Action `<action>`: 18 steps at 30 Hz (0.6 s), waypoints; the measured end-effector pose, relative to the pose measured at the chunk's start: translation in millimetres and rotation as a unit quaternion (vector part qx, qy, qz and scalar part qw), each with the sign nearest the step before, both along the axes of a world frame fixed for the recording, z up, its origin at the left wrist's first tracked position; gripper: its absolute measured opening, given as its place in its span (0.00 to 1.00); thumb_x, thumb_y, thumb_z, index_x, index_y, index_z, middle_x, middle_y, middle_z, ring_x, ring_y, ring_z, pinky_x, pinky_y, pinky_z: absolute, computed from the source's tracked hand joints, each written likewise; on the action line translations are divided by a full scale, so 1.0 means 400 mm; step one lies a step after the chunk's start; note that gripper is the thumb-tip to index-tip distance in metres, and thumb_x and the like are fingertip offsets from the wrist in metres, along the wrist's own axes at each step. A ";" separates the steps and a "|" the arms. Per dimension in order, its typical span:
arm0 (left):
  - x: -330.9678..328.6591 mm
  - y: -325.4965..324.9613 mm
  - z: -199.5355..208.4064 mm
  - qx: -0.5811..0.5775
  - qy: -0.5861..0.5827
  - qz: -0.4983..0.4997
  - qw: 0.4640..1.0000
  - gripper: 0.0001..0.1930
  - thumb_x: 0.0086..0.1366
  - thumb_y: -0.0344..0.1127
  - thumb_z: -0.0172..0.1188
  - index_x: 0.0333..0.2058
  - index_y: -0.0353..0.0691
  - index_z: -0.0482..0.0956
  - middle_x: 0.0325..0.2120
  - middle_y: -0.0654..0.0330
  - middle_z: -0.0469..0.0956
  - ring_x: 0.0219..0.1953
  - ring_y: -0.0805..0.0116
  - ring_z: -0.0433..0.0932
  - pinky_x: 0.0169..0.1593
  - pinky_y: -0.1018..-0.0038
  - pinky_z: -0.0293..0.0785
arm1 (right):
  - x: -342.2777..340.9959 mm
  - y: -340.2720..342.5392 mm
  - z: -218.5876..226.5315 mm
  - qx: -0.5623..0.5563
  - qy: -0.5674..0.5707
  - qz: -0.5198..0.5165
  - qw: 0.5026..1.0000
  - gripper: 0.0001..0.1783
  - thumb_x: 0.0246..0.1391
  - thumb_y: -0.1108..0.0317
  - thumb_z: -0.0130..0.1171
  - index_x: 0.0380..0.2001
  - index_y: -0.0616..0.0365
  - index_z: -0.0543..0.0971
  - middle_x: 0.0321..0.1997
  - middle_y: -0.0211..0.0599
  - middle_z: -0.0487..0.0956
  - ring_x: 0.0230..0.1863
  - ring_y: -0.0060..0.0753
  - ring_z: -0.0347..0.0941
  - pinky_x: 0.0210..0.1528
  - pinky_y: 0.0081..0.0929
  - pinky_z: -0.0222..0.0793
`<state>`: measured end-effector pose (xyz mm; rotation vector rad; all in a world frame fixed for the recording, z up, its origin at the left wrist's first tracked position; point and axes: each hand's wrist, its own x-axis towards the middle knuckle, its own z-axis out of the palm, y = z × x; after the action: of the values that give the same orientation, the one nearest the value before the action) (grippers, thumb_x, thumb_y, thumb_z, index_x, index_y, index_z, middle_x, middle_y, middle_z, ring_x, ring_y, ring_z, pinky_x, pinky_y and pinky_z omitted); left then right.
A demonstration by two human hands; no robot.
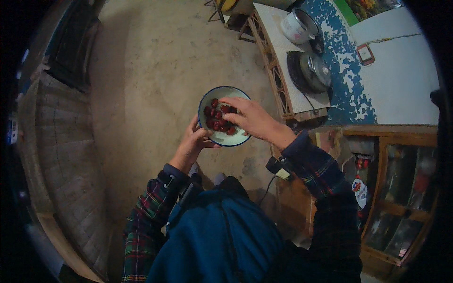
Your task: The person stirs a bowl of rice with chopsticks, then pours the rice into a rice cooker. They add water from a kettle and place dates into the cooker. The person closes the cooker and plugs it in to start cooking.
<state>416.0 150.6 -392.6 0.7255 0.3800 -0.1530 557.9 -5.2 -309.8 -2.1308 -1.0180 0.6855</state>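
Observation:
A round, pale enamel bowl (238,138) with a dark blue rim is held up in front of my body, above the floor. Several dark red, wrinkled fruits that look like red dates (216,125) lie in it, mostly toward its left and middle. My left hand (189,144) grips the bowl at its lower left, thumb at the rim and fingers underneath. From the right, my right hand (250,118) reaches over the rim into the bowl. Its fingers are apart, with the tips among the fruits; the hand covers the bowl's right part.
A tiled counter (271,23) at the upper right bears a white pot (298,26) and a lidded pan (314,73). A glass-fronted wooden cabinet (384,188) stands at the right. Along the left runs a long piece of furniture (66,155). Bare floor (155,70) lies between.

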 end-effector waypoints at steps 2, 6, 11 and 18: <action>0.000 0.007 0.000 0.001 -0.005 0.005 1.000 0.35 0.55 0.31 0.56 0.64 0.42 0.58 0.50 0.55 0.73 0.41 0.64 0.80 0.38 0.67 0.84 | -0.006 -0.002 0.001 -0.044 -0.130 0.048 0.989 0.31 0.51 0.65 0.63 0.59 0.50 0.69 0.57 0.47 0.72 0.48 0.50 0.76 0.50 0.42 0.73; 0.011 0.014 0.012 0.005 -0.006 0.023 1.000 0.35 0.55 0.31 0.57 0.63 0.42 0.59 0.50 0.55 0.73 0.42 0.64 0.80 0.38 0.68 0.84 | -0.002 0.018 -0.040 -0.087 -0.239 0.114 0.960 0.36 0.49 0.65 0.64 0.63 0.48 0.64 0.61 0.41 0.67 0.51 0.55 0.74 0.52 0.43 0.72; 0.041 0.024 0.029 0.022 0.009 0.037 0.999 0.36 0.55 0.32 0.57 0.64 0.42 0.57 0.50 0.54 0.72 0.44 0.62 0.80 0.38 0.67 0.84 | 0.045 0.082 -0.124 -0.072 -0.161 0.132 0.975 0.21 0.52 0.69 0.60 0.50 0.53 0.69 0.51 0.44 0.72 0.45 0.56 0.74 0.41 0.45 0.75; 0.097 0.023 0.028 0.023 0.000 0.069 0.997 0.36 0.54 0.32 0.56 0.64 0.42 0.57 0.51 0.53 0.71 0.45 0.60 0.79 0.38 0.65 0.84 | 0.169 0.104 -0.069 -0.070 -0.065 0.058 0.994 0.19 0.55 0.63 0.60 0.46 0.61 0.72 0.42 0.53 0.79 0.45 0.56 0.75 0.43 0.44 0.71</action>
<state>454.9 159.8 -381.2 0.7429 0.4331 -0.0131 625.6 36.2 -337.4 -2.2759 -1.2015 0.6994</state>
